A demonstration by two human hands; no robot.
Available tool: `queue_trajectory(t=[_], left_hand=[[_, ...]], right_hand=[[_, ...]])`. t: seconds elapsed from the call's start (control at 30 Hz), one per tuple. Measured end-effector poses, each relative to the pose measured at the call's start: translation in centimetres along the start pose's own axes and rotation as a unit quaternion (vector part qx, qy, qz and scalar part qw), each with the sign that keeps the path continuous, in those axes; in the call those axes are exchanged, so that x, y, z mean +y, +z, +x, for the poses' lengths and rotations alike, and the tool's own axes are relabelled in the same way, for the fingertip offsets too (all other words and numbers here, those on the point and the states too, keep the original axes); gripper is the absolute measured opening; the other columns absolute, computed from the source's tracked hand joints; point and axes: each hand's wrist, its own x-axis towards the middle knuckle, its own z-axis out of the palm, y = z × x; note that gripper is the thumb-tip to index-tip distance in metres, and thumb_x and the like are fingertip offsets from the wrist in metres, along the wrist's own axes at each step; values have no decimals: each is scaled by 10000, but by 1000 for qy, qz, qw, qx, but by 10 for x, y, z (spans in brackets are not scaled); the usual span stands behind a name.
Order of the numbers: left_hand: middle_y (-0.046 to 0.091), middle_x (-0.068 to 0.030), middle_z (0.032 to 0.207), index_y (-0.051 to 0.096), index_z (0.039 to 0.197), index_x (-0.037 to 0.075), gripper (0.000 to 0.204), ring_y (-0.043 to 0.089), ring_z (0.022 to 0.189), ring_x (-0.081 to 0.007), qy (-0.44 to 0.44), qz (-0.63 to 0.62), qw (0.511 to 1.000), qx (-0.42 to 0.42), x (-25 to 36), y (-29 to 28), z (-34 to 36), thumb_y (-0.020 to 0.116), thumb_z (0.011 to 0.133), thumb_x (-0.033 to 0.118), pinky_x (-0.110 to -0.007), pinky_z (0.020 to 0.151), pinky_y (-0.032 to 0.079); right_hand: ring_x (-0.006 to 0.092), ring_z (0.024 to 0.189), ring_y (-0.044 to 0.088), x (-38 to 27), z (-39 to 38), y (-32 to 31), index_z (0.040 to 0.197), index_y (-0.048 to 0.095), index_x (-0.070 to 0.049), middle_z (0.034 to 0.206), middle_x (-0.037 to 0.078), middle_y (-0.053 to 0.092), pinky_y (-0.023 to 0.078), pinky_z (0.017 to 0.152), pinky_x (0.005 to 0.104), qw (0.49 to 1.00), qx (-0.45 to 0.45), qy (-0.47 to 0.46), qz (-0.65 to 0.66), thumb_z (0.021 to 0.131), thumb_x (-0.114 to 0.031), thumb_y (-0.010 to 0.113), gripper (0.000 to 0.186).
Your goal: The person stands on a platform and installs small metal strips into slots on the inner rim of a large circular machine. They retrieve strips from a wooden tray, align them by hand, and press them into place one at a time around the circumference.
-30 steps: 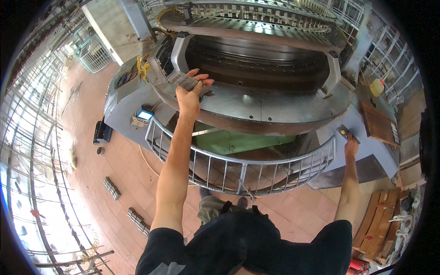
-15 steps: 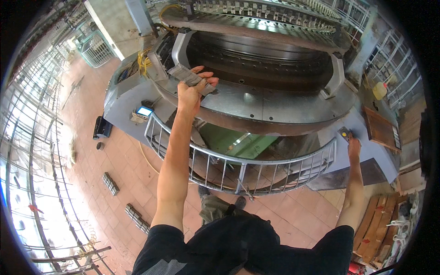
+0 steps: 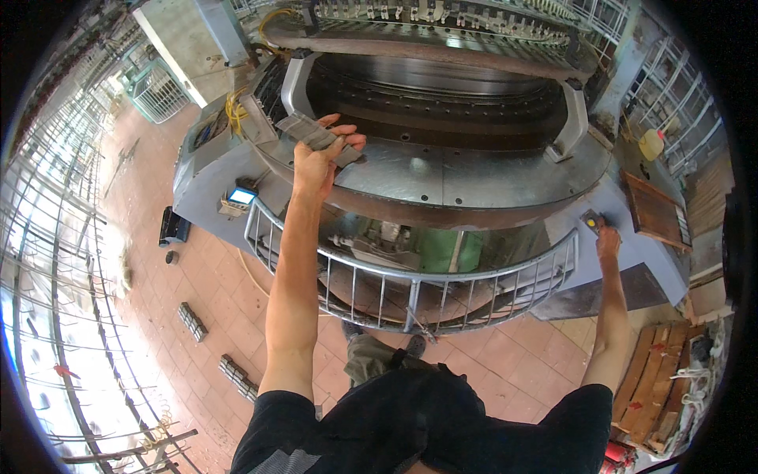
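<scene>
My left hand (image 3: 318, 163) is closed round a flat grey metal block (image 3: 307, 131) with a ridged face, its fingers spread along the far side. It holds the block over the left part of the round steel machine bed (image 3: 387, 174) of a circular knitting machine. Far to the right, my right hand (image 3: 608, 239) is at a small push-button box (image 3: 591, 222) with a yellow button, on the machine's grey side panel. Its fingers are curled against the box, and their tips are partly hidden.
A curved metal guard rail (image 3: 412, 278) stands between me and the machine. Rows of metal blocks (image 3: 192, 321) lie on the tiled floor to the left. A small lit screen (image 3: 242, 196) sits on the machine's left side. A wooden pallet (image 3: 654, 383) is at lower right.
Beneath the bed, the green panel has moved right and narrowed, and metal machine parts now show left of it. Both hands keep their places, with the view shifted slightly.
</scene>
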Motion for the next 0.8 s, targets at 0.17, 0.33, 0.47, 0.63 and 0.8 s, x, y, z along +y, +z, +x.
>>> queue_trajectory(t=[0.17, 0.33, 0.47, 0.63, 0.8], left_hand=[[660, -230, 1179, 388, 1411, -67, 498, 705, 1028, -333, -4, 0, 1000, -5, 1, 0, -1, 524, 935, -118, -452, 931, 600], [664, -232, 1150, 413, 1383, -81, 472, 706, 1014, -336, -10, 5, 1000, -5, 1, 1, 1, 527, 926, -118, -450, 927, 595], [660, -234, 1153, 406, 1386, -79, 482, 703, 1021, -341, -9, -8, 1000, -17, 0, 0, 3, 526, 922, -123, -460, 934, 592], [642, -231, 1197, 384, 1410, -67, 495, 689, 1060, -340, -23, -3, 999, -27, 0, -3, 4, 521, 937, -114, -474, 974, 581], [643, -226, 1195, 384, 1414, -65, 489, 693, 1049, -333, -25, 15, 999, -21, 2, 0, 3, 521, 946, -104, -465, 958, 593]], right_hand=[[371, 835, 704, -10, -3, -9, 1312, 567, -103, 876, 180, 706, 572, 751, 484, 1000, 10, 22, 11, 814, 19, 646, 519], [349, 797, 709, -19, -7, -13, 1245, 628, -92, 848, 172, 703, 575, 715, 463, 997, 62, 35, 19, 824, -17, 656, 430], [349, 842, 705, -24, -4, -6, 1163, 643, -58, 884, 168, 694, 573, 730, 456, 998, 65, 10, 17, 819, -36, 657, 344], [353, 833, 709, -31, -3, -8, 996, 660, -30, 886, 176, 705, 576, 734, 468, 997, 71, -3, 34, 797, -46, 661, 199], [351, 788, 721, -36, 1, -22, 796, 692, -47, 818, 181, 716, 582, 719, 462, 994, 100, -21, 44, 838, -55, 614, 89]])
